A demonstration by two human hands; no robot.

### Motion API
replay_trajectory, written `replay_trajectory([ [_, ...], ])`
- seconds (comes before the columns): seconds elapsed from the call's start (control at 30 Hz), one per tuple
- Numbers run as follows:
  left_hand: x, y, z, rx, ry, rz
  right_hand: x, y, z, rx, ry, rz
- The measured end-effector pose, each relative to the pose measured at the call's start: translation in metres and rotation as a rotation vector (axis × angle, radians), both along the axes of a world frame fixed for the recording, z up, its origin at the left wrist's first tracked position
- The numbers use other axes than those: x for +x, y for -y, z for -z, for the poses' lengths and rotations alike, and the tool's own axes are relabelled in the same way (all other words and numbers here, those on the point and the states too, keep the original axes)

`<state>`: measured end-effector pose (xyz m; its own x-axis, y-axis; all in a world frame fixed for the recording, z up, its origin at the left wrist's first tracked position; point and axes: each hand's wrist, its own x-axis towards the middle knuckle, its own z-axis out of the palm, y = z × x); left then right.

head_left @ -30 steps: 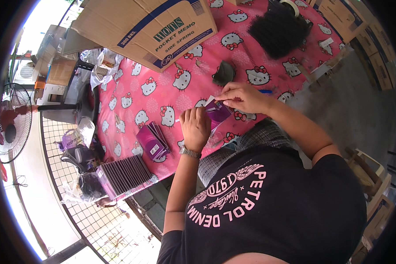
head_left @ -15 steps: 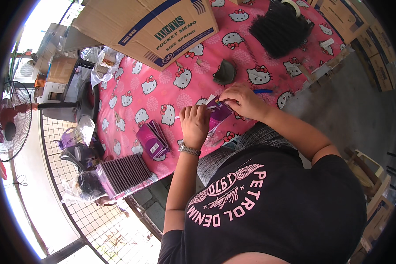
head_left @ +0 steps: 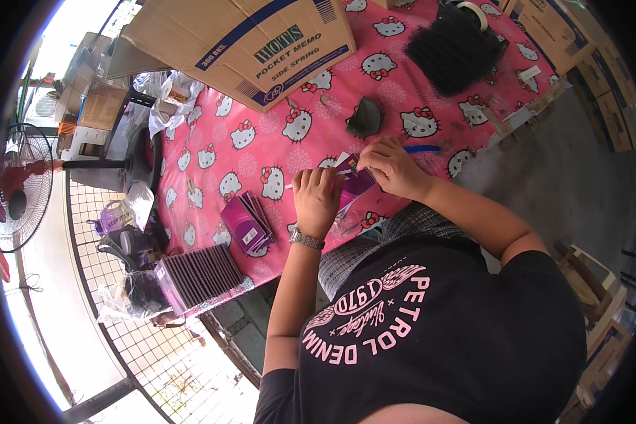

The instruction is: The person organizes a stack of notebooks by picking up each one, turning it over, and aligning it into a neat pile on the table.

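Close to the table's near edge lies a small purple memo pad (head_left: 361, 186) with white pages showing, partly covered by my hands. My left hand (head_left: 318, 203) has its fingers curled down over the pad's left side. A thin white strip pokes out beside those fingers. At the pad's far right edge, the fingertips of my right hand (head_left: 394, 169) are pinched together; what sits between them is too small to make out. Left of my left hand is a loose pile of purple memo pads (head_left: 245, 225). Farther left, a row of pads bound with black spirals (head_left: 203, 278) stands at the table corner.
A large cardboard box (head_left: 261, 49) rises at the back of the pink patterned table cover (head_left: 261, 152). Black spiral coils (head_left: 454, 55) are heaped at the far right. A dark curved container (head_left: 364, 117) and a blue strip (head_left: 422, 149) lie beyond my hands. A fan (head_left: 22, 187) stands left.
The whole view has shifted slightly. My right hand has turned a little at the pad's edge, while my left hand keeps its place on the pad.
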<state>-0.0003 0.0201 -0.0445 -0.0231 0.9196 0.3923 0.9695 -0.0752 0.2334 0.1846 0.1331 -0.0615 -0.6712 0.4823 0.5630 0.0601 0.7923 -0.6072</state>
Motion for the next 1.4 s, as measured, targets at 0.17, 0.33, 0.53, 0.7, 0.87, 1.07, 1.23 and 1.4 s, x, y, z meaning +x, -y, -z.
replay_trajectory([
  [0.17, 0.003, 0.002, 0.002, -0.036, 0.008, -0.009, 0.001, 0.001, -0.006, -0.320, 0.057, -0.104],
  [0.33, 0.015, -0.001, -0.002, 0.016, 0.006, 0.060, 0.004, 0.004, -0.030, -0.312, 0.198, -0.032],
  [0.53, 0.014, 0.003, 0.000, -0.039, 0.015, 0.037, 0.002, 0.004, -0.055, -0.277, 0.478, -0.048],
  [0.7, 0.011, 0.004, 0.008, -0.050, 0.061, 0.036, -0.015, -0.038, -0.042, -0.372, 0.570, -0.007],
  [0.87, 0.012, 0.005, 0.007, -0.053, -0.094, -0.055, -0.025, -0.101, 0.035, 0.248, 0.592, 0.083],
  [1.07, 0.004, 0.017, 0.011, -0.094, 0.093, -0.187, -0.029, -0.074, -0.033, -1.310, 0.224, -0.937],
  [1.23, 0.007, 0.014, 0.008, -0.081, 0.115, -0.118, -0.024, -0.075, -0.039, -0.770, 0.428, -0.620],
  [1.4, 0.006, 0.014, 0.008, -0.061, 0.123, -0.110, -0.022, -0.072, -0.030, -1.254, 0.379, -0.674],
])
